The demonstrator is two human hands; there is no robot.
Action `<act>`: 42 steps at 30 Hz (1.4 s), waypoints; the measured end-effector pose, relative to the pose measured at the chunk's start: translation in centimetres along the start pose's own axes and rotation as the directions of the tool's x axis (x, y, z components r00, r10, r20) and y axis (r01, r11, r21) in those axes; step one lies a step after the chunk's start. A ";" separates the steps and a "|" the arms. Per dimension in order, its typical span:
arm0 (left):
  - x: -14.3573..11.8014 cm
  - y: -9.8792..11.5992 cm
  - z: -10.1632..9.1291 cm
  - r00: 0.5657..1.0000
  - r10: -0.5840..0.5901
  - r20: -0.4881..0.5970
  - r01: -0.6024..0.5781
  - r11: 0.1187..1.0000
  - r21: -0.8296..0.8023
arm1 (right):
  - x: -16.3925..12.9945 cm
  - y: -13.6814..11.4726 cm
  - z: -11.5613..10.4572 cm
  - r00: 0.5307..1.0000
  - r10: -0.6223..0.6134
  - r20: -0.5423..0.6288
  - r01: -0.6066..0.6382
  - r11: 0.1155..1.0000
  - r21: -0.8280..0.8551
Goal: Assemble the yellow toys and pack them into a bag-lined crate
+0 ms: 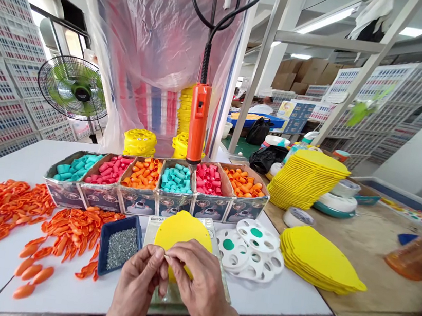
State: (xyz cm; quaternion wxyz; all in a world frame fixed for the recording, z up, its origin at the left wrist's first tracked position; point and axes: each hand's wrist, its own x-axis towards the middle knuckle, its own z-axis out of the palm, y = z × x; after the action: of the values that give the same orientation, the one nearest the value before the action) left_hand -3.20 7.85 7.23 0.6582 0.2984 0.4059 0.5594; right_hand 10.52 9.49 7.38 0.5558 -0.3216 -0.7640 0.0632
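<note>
My left hand (141, 282) and my right hand (200, 284) meet fingertip to fingertip in front of me, both pinched closed. Whatever lies between the fingers is too small to make out. Just beyond and beneath them is a flat, rounded yellow plastic plate (185, 230), partly covered by my right hand. It rests over a pale box-like base (153, 225) with printed letters. Left of my hands stands a dark blue tray (103, 252) filled with small metal screws (121, 247). An orange electric screwdriver (199, 120) hangs tip down beyond the plate.
A row of cardboard bins (138, 201) holds teal, pink and orange caps. Orange plastic parts (69, 230) are heaped at left. White discs with holes (259, 263) lie right of the plate, near stacked yellow plates (316, 257). A taller yellow stack (301, 180) rises behind.
</note>
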 end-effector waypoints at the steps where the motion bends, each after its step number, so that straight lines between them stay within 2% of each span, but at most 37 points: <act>1: 0.1 -0.1 -0.1 1.000 0.001 0.001 -0.001 1.000 -0.003 | 0.0 0.1 0.1 1.000 0.006 0.007 -0.006 1.000 0.001; 8: 0.3 0.1 -0.2 1.000 -0.001 0.000 0.001 1.000 -0.002 | 0.0 0.4 0.5 0.999 0.046 0.011 -0.046 0.998 0.034; 14: -0.1 0.0 -0.3 1.000 -0.009 -0.015 0.009 1.000 -0.013 | -0.3 0.4 0.8 1.000 0.001 0.019 -0.001 1.000 -0.014; 20: -0.2 -0.1 -0.2 1.000 -0.011 -0.027 0.011 1.000 -0.020 | -0.1 0.1 0.4 0.996 0.087 0.025 -0.087 0.996 0.010; 27: -0.2 0.1 0.1 0.999 0.012 -0.039 -0.012 1.000 0.010 | -1.0 0.5 0.9 0.998 0.039 0.042 -0.037 0.998 -0.050; 35: 0.2 -0.9 -1.1 0.995 0.098 0.013 -0.099 0.981 0.166 | -1.1 0.4 0.9 0.991 0.118 0.058 -0.119 0.993 0.024; 42: 0.3 -1.0 -2.2 0.970 0.231 0.073 -0.240 0.877 0.416 | -1.1 0.6 0.7 0.989 0.097 0.108 -0.095 0.995 -0.025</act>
State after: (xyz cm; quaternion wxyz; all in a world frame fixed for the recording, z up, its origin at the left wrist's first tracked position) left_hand -4.59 7.77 5.27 0.5093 0.4864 0.4708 0.5314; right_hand 10.32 9.52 5.93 0.5063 -0.3596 -0.7775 0.0998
